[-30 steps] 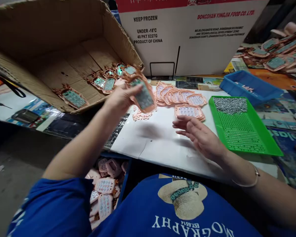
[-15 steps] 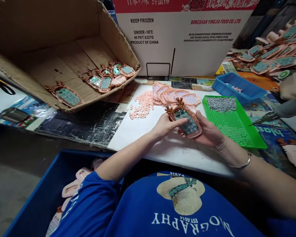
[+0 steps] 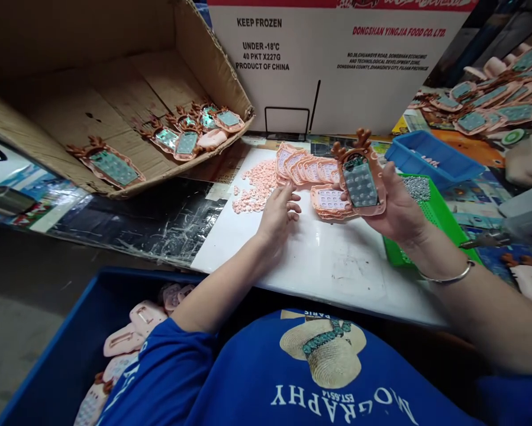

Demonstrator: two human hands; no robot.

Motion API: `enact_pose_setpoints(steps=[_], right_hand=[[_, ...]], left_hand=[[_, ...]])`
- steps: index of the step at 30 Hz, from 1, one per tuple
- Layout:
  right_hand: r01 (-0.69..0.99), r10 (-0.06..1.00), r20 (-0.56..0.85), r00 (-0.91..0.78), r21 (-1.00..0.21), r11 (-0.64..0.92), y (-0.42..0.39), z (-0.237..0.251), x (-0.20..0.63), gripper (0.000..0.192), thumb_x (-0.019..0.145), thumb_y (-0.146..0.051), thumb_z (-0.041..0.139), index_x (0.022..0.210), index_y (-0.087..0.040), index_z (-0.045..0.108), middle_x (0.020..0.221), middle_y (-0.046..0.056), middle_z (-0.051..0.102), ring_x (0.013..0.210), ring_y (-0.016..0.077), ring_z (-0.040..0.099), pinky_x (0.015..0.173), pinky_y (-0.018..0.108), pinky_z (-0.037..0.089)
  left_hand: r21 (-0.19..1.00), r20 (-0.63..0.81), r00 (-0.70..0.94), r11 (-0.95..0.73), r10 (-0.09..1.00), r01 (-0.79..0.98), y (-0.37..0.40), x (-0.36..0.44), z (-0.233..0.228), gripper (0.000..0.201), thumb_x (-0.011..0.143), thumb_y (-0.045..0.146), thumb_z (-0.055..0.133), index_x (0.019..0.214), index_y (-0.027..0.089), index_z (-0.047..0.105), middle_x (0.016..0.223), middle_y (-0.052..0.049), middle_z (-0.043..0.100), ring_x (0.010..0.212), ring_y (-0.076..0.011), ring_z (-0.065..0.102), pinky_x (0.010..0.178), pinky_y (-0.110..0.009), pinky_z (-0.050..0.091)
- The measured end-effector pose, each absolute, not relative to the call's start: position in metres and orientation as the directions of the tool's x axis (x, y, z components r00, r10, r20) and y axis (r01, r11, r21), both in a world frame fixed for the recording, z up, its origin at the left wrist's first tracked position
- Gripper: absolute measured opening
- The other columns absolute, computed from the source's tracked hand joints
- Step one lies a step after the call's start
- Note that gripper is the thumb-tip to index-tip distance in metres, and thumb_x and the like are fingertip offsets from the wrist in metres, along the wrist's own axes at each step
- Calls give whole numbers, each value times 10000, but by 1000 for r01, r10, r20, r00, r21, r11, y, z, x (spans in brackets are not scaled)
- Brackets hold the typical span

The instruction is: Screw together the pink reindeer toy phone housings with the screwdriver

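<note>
While right hand (image 3: 396,210) grips the toy phone (image 3: 362,176) raised at 1 o'clock, left hand (image 3: 278,212) hovers open by loose buttons (image 3: 257,184); sleeve swipe could scatter them.

A white carton (image 3: 337,65) is standing at the far side, and its face is showing black print on the left: "KEEP FROZEN", "UNDER -18°C", "40 PKT X227G", "PRODUCT OF CHINA". To the right on the same face, red letters are reading "DONGSHAN YINGJIA FOOD CO. LTD."; the small black address lines under them are too fine to read fully. Nearest the camera, the blue shirt (image 3: 319,384) is carrying white letters seen upside down, reading "MOGRAPHY", with "EST.6514" just above and "PARIS" over the hat picture. Nothing else is legible.
</note>
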State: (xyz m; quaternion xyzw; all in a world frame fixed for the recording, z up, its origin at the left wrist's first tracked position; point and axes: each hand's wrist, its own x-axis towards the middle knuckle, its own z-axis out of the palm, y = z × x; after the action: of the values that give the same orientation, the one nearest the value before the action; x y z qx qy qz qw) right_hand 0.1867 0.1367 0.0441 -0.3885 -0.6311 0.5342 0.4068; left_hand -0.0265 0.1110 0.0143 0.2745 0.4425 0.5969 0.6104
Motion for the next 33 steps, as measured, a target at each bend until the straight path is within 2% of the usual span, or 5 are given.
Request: enact_pose_setpoints(steps=[6, 10, 16, 27, 33], right_hand=[[373, 878, 243, -412, -835, 405, 160, 27, 198, 726, 801, -517, 751, 1472, -350, 530, 1515, 25, 525, 1432, 341, 451, 1204, 520, 377], [582, 797, 213, -565, -582, 568, 176, 23, 202, 768, 774, -500, 791, 1481, -324, 548, 1340, 90, 580, 1294, 361, 539, 1131, 564, 442], [576, 657, 221, -720, -336, 745, 193, 13, 199, 759, 785, -472, 800, 1481, -298, 553, 1292, 123, 567, 1189, 351, 561, 1062, 572, 488], [603, 658, 231, -717, -267, 751, 200, 6, 200, 790, 748, -477, 845, 1465, -312, 558, 1210, 118, 581, 1090, 345, 579, 976, 557, 515], [534, 683, 402, -610, -428, 729, 166, 28, 194, 743, 789, -490, 821, 1455, -284, 563, 1212, 114, 593, 1147, 350, 585, 1035, 580, 488]], left_hand=[[824, -266, -237, 93, 934, -559, 114, -28, 16, 169, 969, 326, 576, 913, 168, 548, 805, 18, 569, 523, -43, 533, 467, -163, 374], [818, -275, -235, 99, 932, -566, 116, -28, 16, 147, 980, 293, 554, 908, 165, 542, 795, 17, 578, 519, -47, 543, 468, -167, 377], [819, -273, -211, 112, 939, -562, 115, -27, 13, 141, 985, 290, 537, 918, 166, 544, 793, 16, 587, 541, -59, 568, 482, -176, 397], [846, -247, -237, 90, 940, -526, 118, -27, 8, 229, 840, 326, 714, 891, 187, 538, 801, 24, 595, 566, -63, 568, 500, -172, 393], [855, -214, -209, 80, 954, -513, 112, -23, 9, 254, 731, 202, 698, 950, 174, 574, 814, 13, 632, 586, -75, 586, 559, -197, 423]])
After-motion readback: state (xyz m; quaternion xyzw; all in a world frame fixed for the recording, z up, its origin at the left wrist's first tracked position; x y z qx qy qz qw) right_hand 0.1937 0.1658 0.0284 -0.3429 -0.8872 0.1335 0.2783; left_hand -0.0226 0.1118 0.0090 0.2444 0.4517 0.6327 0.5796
